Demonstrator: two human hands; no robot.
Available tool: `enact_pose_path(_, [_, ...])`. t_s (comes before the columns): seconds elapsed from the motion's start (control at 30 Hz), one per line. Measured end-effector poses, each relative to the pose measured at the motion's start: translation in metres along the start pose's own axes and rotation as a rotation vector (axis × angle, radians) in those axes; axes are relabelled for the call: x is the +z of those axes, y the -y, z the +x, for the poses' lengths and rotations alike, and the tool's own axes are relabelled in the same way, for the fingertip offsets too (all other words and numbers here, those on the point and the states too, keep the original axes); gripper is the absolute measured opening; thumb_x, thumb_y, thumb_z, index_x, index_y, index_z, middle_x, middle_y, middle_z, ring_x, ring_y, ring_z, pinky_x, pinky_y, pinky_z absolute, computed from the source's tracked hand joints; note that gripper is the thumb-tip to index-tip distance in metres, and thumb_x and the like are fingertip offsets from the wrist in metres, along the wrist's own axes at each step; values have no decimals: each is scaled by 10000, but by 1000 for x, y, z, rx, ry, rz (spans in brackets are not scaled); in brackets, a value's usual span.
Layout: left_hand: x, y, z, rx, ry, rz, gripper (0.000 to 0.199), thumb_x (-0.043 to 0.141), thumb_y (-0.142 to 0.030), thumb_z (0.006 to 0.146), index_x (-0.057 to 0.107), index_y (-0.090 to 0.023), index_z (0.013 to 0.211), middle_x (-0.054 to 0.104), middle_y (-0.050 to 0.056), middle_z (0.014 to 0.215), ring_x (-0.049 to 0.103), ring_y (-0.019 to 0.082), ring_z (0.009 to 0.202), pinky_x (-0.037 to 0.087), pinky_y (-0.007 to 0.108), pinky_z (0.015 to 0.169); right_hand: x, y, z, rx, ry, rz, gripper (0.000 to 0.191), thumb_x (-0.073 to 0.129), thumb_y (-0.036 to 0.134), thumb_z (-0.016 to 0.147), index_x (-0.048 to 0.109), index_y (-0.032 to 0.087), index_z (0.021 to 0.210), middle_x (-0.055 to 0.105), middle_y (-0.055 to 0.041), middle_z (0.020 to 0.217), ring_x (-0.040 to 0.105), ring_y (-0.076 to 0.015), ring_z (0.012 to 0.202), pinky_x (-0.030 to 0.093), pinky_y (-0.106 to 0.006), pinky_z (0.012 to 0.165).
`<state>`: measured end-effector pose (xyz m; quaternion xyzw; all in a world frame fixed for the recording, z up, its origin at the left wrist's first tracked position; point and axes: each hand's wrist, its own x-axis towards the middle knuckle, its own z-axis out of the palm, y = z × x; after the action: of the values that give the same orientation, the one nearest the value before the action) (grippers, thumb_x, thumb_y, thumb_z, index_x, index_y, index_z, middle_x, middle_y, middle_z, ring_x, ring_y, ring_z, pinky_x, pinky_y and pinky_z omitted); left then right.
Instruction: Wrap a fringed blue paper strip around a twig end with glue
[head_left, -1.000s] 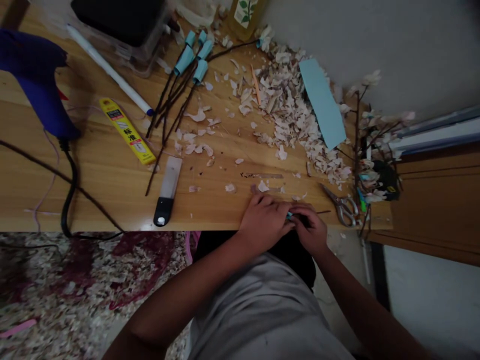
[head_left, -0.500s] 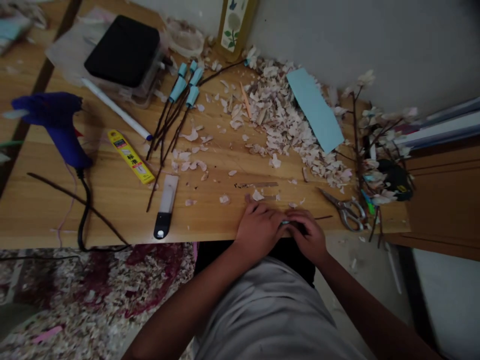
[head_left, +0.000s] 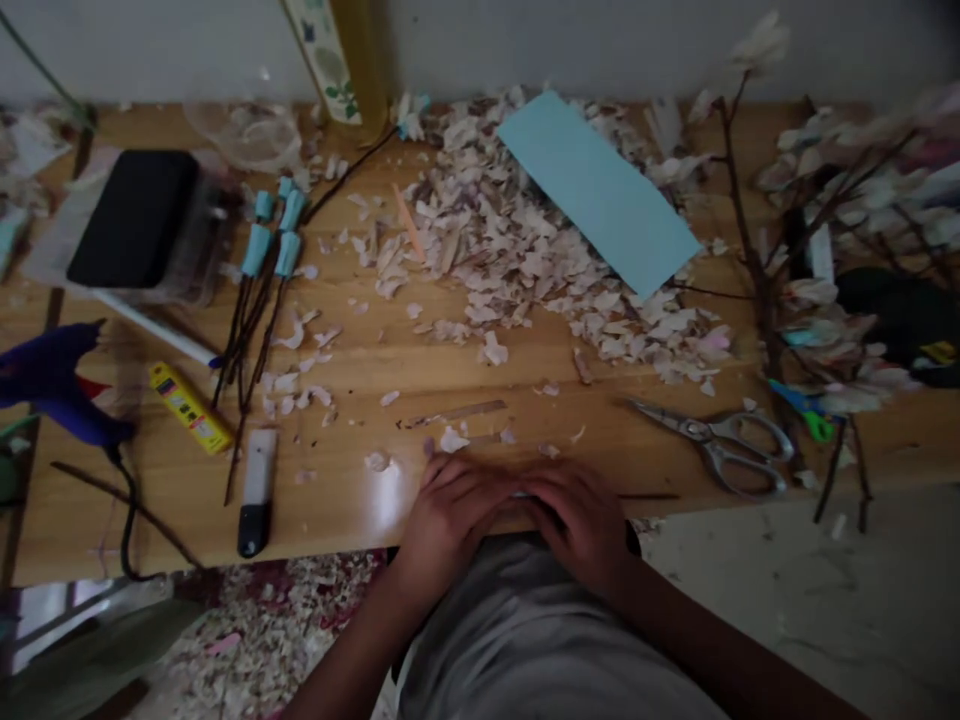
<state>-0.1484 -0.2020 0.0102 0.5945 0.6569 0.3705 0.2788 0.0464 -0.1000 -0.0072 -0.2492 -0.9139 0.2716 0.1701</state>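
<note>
At the front edge of the wooden table (head_left: 345, 500), my left hand (head_left: 459, 505) and my right hand (head_left: 581, 510) meet with fingers bent. Between their fingertips a small bit of light blue paper (head_left: 521, 494) shows. A thin dark twig (head_left: 649, 497) sticks out to the right from under my right hand, so both hands appear closed on the wrapped twig. Most of it is hidden by the fingers. Just beyond the hands lie a thin brown strip (head_left: 457, 412) and a few loose petals (head_left: 453, 440).
Metal scissors (head_left: 712, 440) lie at right, near a flowering branch (head_left: 757, 270). Behind is a petal heap (head_left: 487, 260) under a blue paper sheet (head_left: 600, 190). Blue-tipped twigs (head_left: 255, 290), a cutter (head_left: 257, 490), a yellow packet (head_left: 189, 408) and a glue gun (head_left: 67, 385) are at left.
The view has swung to the right, so table items appear farther left. Both hands stay together at the table edge, with less of the blue paper and twig between them visible.
</note>
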Motion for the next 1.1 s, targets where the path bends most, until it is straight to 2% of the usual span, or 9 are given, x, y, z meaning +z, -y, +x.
enact_pose_path(0.1, [-3, 1, 1, -6, -8, 95, 256, 594, -262, 980, 689, -298, 1215, 730, 17, 1072, 629, 195, 1015, 455, 366, 944, -3, 1, 1, -34, -12, 33, 358, 574, 158, 979, 592, 260, 1321, 739, -55, 1156, 659, -235, 1030, 498, -407, 920])
enact_pose_path(0.23, [-6, -1, 3, -53, 58, 295, 314, 631, -253, 951, 672, -358, 1245, 664, 35, 1139, 615, 235, 1089, 426, 462, 1052, -7, -2, 0, -40, 14, 58, 319, 531, 197, 1013, 603, 228, 1322, 718, -66, 1212, 645, -240, 1066, 480, -403, 965])
enact_pose_path(0.37, [-7, -3, 8, -11, 100, 373, 334, 693, -304, 908, 675, -346, 1239, 640, 50, 1141, 613, 247, 1079, 466, 447, 990, -8, -5, 3, -28, -5, 75, 265, 505, 235, 1032, 629, 198, 1263, 717, -71, 1193, 638, -242, 1037, 476, -404, 937])
enact_pose_path(0.53, [-4, -6, 16, -19, 72, 448, 164, 682, -301, 911, 741, -321, 1063, 661, 47, 1089, 616, 257, 1042, 424, 503, 1010, -10, -4, 7, -7, -52, 88, 193, 565, 250, 1010, 645, 212, 1182, 720, -53, 1156, 635, -228, 1021, 478, -387, 909])
enact_pose_path(0.77, [0, -11, 21, 12, 30, 448, 98, 709, -273, 883, 748, -273, 973, 666, 41, 1047, 616, 231, 1013, 447, 425, 937, -3, -5, 7, 23, -112, 143, 161, 614, 231, 981, 650, 216, 1138, 717, -52, 1142, 631, -226, 1050, 489, -396, 949])
enact_pose_path(0.93, [2, -14, 20, 0, 41, 461, 106, 713, -250, 878, 743, -259, 980, 660, 45, 1048, 600, 233, 1028, 438, 415, 932, -5, -5, 8, 21, -104, 146, 170, 693, 243, 935, 664, 224, 1102, 713, -44, 1097, 627, -226, 1025, 508, -392, 913])
enact_pose_path(1.1, [3, -15, 18, 4, 38, 486, 132, 704, -264, 893, 745, -267, 1019, 663, 46, 1069, 591, 230, 1053, 408, 434, 987, -4, -4, 7, -6, -142, 100, 123, 670, 237, 944, 673, 210, 1064, 710, -52, 1077, 620, -234, 1024, 507, -409, 926])
